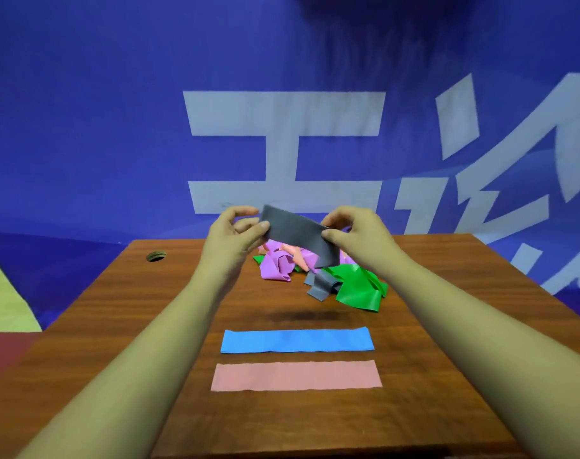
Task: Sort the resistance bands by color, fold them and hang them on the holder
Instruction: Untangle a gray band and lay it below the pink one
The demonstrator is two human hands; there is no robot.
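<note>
Your left hand pinches one end of a grey band and your right hand pinches the other, holding it taut above the table. Its lower corner hides part of the tangled pile behind it (purple, green, salmon, more grey; the count is unclear). Nearer you, a blue band and a pink band lie flat, parallel and apart.

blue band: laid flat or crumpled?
Laid flat. The blue band lies as a straight, smooth strip on the wooden table.
</note>
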